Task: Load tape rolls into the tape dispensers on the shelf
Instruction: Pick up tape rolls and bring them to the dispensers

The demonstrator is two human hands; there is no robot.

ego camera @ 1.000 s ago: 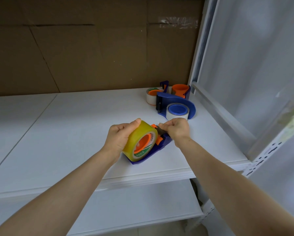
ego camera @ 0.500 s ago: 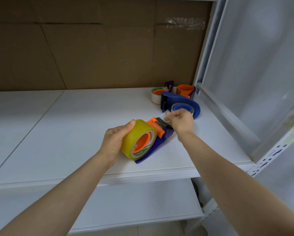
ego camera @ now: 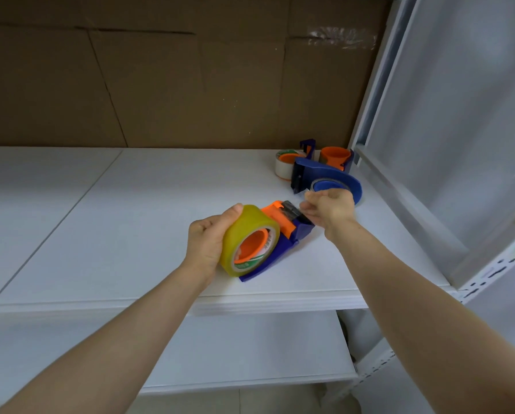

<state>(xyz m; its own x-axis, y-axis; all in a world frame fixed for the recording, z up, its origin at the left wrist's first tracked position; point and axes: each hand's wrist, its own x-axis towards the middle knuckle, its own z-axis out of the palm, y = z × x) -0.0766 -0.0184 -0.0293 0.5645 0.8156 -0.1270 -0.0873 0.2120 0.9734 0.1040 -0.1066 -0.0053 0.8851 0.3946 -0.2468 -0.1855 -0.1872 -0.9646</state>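
A yellowish clear tape roll [ego camera: 247, 231] sits on the orange hub of a blue tape dispenser [ego camera: 283, 249] lying on the white shelf [ego camera: 130, 234]. My left hand [ego camera: 208, 243] grips the roll from the left. My right hand [ego camera: 329, 209] pinches the clear tape end beside the dispenser's orange and black cutter head [ego camera: 289, 215]. Behind my right hand stands a second blue dispenser [ego camera: 319, 171] with a tape roll on a blue hub. Further back are another roll with an orange core [ego camera: 284, 165] and a dispenser with an orange hub [ego camera: 335, 156].
Brown cardboard [ego camera: 175, 79] lines the back of the shelf. A white metal upright [ego camera: 372, 94] and a slanted white panel [ego camera: 459, 130] close off the right side. A lower white shelf [ego camera: 235, 348] lies beneath.
My right hand has drawn the tape end away from the roll, up and to the right past the cutter head. My left hand keeps its grip on the roll.
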